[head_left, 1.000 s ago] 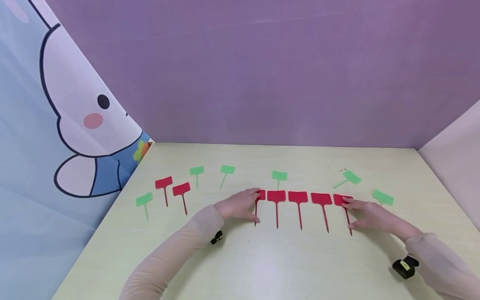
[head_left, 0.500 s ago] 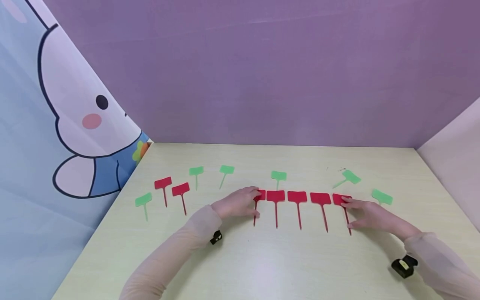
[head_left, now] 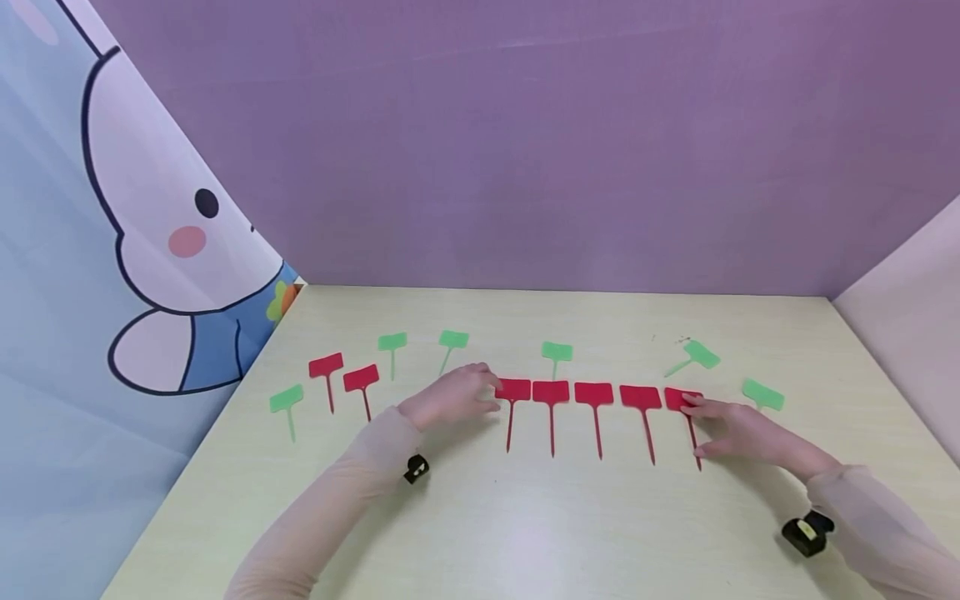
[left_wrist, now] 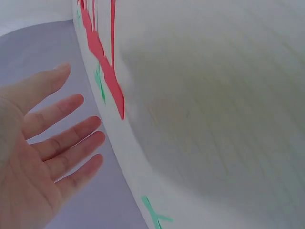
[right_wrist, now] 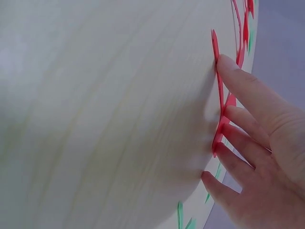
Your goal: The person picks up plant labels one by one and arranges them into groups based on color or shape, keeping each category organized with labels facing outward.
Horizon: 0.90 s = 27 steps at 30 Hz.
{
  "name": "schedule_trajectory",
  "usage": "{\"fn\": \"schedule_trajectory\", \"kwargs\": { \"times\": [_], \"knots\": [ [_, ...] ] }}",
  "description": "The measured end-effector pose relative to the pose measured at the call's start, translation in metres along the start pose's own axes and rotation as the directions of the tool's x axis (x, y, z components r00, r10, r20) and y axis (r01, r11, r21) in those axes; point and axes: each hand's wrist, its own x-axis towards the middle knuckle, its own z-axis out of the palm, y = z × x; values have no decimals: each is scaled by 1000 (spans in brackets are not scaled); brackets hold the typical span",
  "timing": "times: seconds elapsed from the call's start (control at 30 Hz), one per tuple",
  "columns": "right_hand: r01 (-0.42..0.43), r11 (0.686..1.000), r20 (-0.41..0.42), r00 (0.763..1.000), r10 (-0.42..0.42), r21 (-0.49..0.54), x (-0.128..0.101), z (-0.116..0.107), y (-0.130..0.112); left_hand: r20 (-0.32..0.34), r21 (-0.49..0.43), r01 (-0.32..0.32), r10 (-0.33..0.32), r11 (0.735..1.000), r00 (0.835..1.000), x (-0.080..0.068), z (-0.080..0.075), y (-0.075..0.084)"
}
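Bright, even light with soft shadows; wrist views are strongly warped and slightly blurred.

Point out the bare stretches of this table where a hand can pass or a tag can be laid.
The pale wooden table is bare in front, below the stakes of the five red plastic plant tags, between the left hand and right hand. Bare too behind the green plastic tags, toward the purple wall. The middle band is crowded.

L hand [head_left: 450, 395] open, fingers spread, R hand [head_left: 731, 429] flat, fingers straight
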Motion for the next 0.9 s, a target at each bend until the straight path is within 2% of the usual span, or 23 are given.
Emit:
{"fn": "schedule_trajectory", "kwargs": {
  "times": [0.27,0.47,0.77,0.9],
  "knots": [
    [13,1000,-1,1000,-13,-1,-1,-1,0,-47,-109,91,-96,990,994,-15,-11,-19],
    [9,1000,-2,1000,-9,3,0,0,1,-99,-131,127,-140,983,985,-26,-18,-35],
    [0,1000,7,1000,-1,17,0,0,1,-158,-157,110,-135,981,978,-46,-28,-56],
    [-9,1000,18,1000,8,29,-1,1,2,-165,-151,130,-154,980,974,-54,-32,-62]
  ]
}}
